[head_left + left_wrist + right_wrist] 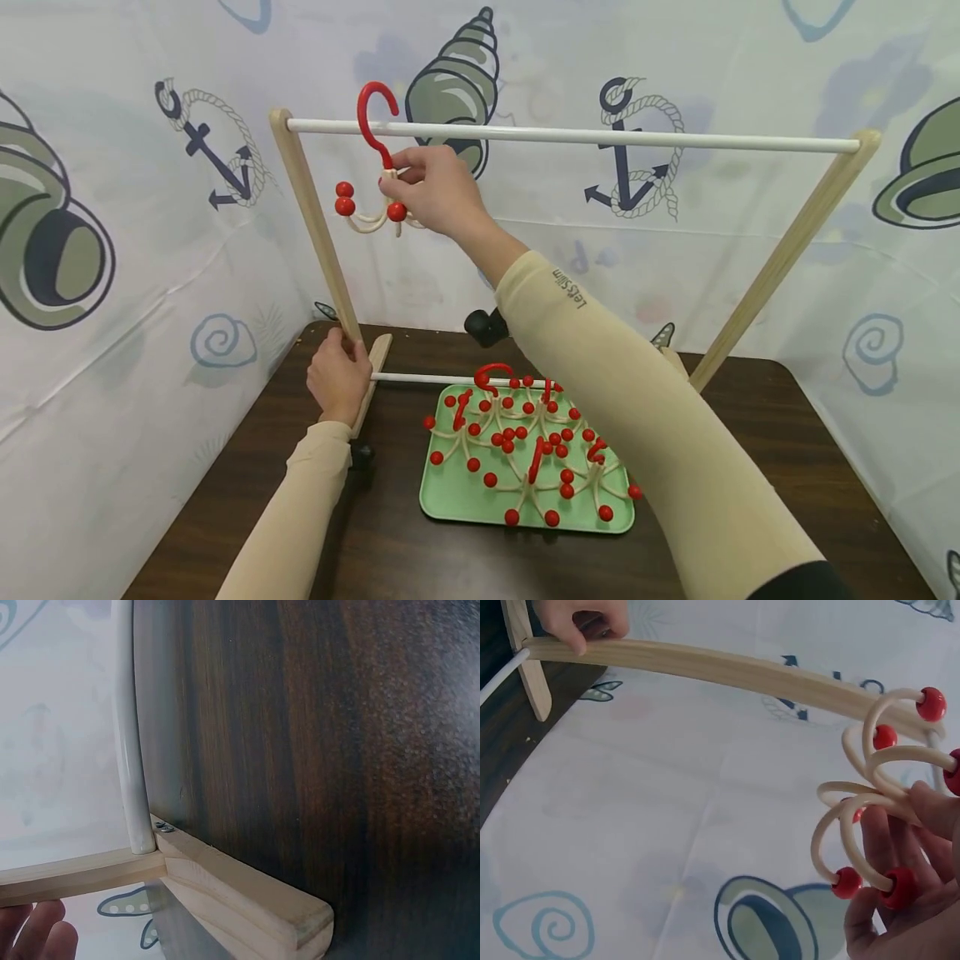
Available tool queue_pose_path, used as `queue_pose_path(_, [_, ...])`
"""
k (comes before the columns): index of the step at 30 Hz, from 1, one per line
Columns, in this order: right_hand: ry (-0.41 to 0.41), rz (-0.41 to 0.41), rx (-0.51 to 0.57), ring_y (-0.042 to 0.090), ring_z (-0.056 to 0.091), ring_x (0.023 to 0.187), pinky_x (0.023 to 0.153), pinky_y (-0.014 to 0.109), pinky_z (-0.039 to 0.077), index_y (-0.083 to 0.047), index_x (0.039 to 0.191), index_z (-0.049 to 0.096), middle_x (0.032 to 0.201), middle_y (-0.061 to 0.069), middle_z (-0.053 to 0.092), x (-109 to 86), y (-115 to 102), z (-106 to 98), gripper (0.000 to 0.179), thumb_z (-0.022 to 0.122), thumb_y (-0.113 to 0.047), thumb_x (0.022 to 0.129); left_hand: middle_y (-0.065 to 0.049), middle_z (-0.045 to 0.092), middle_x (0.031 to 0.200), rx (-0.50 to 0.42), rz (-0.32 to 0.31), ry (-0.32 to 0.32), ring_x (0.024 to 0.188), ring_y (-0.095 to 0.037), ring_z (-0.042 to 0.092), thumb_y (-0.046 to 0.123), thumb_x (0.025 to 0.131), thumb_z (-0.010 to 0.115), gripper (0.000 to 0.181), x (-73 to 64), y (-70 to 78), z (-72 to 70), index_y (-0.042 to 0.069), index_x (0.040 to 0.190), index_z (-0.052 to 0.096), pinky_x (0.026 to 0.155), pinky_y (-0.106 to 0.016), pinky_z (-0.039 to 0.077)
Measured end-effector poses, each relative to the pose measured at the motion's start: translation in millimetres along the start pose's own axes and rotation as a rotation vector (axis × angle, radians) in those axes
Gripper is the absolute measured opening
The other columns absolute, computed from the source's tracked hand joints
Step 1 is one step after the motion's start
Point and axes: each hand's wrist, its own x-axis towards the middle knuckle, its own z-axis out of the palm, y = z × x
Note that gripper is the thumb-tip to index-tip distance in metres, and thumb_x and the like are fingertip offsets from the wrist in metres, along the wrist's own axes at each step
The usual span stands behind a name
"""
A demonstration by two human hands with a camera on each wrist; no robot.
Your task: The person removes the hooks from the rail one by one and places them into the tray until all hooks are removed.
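Observation:
My right hand (433,190) pinches the stem of a small multi-armed hanger (372,223) near the left end of the rack's top rod (570,138). The hanger has a red hook (363,107) and curved cream arms tipped with red balls. Its hook overlaps the white rod in the head view, open end to the right. In the right wrist view, fingers and thumb (934,811) surround the hanger's stem and its arms curl outward. Low on the rack's left wooden post (315,218), my left hand (339,379) grips the wood just above the foot (240,892).
A green tray (457,502) with several similar red-hooked hangers (531,483) lies on the dark wooden table (390,550). A lower white rod (420,379) runs behind it. The right post (780,267) slants beyond my right forearm. Patterned cloth (525,50) hangs behind.

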Motion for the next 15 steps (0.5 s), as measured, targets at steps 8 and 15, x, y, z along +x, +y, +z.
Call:
queue_pose_path(8, [-0.074,-0.051,0.048,0.016,0.066,0.085,0.076,0.028,0.051,-0.005,0.119,0.065,0.1,0.004,0.071,-26.6,22,-29,0.031,0.068,-0.02,0.092,-0.013,0.065,0.081,0.013,-0.025,0.003,0.072,-0.039,0.063,0.022,0.09,0.064,0.018,0.8,3.2,-1.3,0.005,0.099,0.063,0.062,-0.057,0.044])
queue_pose_path(15, [-0.151,-0.133,0.074,0.013,0.069,0.082,0.08,0.031,0.05,-0.002,0.114,0.065,0.1,0.006,0.072,-67.3,43,-37,0.025,0.068,-0.011,0.091,-0.013,0.065,0.08,0.009,-0.016,0.01,0.072,-0.04,0.062,0.022,0.09,0.064,0.018,-0.9,3.0,0.1,0.006,0.097,0.062,0.062,-0.058,0.043])
